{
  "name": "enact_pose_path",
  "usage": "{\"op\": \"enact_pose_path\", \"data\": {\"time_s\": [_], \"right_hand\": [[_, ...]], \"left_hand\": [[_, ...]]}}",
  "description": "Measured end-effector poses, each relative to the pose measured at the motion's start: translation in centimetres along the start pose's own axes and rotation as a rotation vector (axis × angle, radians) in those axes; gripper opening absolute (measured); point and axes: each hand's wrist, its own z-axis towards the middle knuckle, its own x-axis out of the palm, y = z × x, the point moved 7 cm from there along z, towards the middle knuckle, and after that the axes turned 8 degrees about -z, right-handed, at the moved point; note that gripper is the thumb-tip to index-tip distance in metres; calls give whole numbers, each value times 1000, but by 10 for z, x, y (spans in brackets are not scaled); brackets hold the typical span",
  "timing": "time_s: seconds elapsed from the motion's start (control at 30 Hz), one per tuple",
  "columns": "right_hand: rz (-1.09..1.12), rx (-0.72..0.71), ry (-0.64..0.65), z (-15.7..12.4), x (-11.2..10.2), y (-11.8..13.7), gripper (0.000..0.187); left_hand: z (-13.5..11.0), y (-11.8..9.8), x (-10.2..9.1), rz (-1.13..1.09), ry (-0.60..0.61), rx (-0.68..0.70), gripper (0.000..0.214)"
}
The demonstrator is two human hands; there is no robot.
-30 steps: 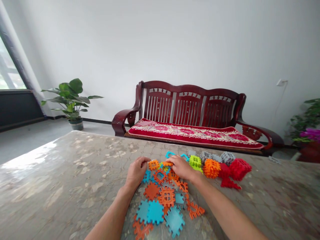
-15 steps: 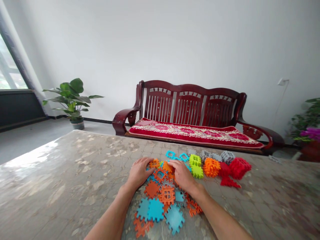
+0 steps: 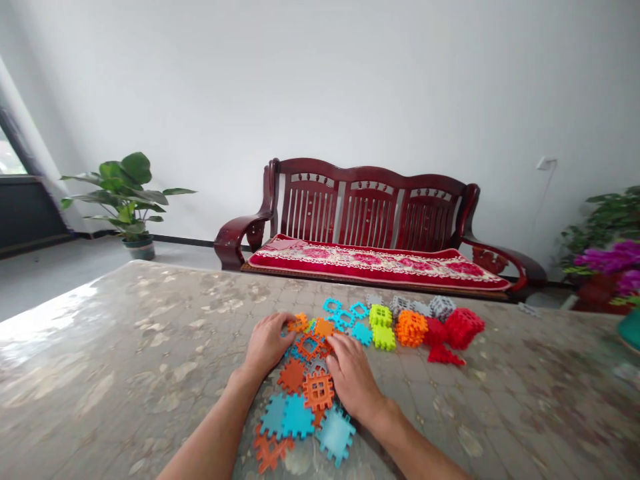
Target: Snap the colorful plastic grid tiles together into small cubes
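Note:
A pile of flat interlocking plastic tiles (image 3: 305,393), orange, blue and grey, lies on the table in front of me. My left hand (image 3: 267,342) rests on the pile's left edge, its fingers curled over an orange tile (image 3: 299,323). My right hand (image 3: 351,378) lies palm down on the pile's right side, fingers stretched toward the middle tiles. Behind the pile stand assembled cubes: lime green (image 3: 381,316), orange (image 3: 411,328), grey (image 3: 442,307) and red (image 3: 464,327).
The table (image 3: 125,347) has a glossy patterned cover. Behind it stands a dark wooden bench (image 3: 370,213) with a red cushion. A leafy potted plant (image 3: 125,200) is at the left wall, purple flowers (image 3: 610,257) at the right. A teal object (image 3: 631,330) sits at the right edge.
My right hand has drawn back from the far tiles toward me and settled on the pile's right side. The left hand stays at the left edge. The view has shifted slightly.

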Motion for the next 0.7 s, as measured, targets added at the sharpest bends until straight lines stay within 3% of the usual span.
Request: {"op": "enact_pose_path", "data": {"time_s": [0.2, 0.47, 0.7], "right_hand": [[276, 1, -21, 15, 3, -1, 37], [493, 73, -146, 13, -9, -13, 32], [575, 129, -138, 12, -3, -20, 35]], "left_hand": [[0, 12, -4, -89, -100, -63, 36], [-3, 1, -13, -329, -276, 60, 47], [-3, -7, -5, -549, -195, 64, 46]]}}
